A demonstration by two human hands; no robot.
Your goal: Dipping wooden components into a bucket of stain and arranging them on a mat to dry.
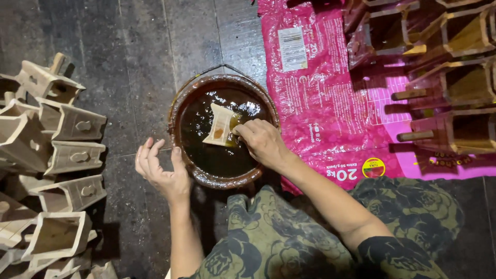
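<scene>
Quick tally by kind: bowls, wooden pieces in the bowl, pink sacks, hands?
Bowl of dark liquid: 1
Wooden piece in the liquid, held by the right hand: 1
Pink sack: 1
Hands: 2, with the left hand on the bowl's rim
Total: 5
Bare and stained wooden pieces at the edges run out of frame, so they are not counted.

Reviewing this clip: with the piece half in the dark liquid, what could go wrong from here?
1. The right hand pinches the pale wooden piece by one wet edge; it might slip under the stain.
2. The left hand presses the basin's rim; tipping could spill liquid.
3. Drips may spot the unstained pieces nearby.
</scene>
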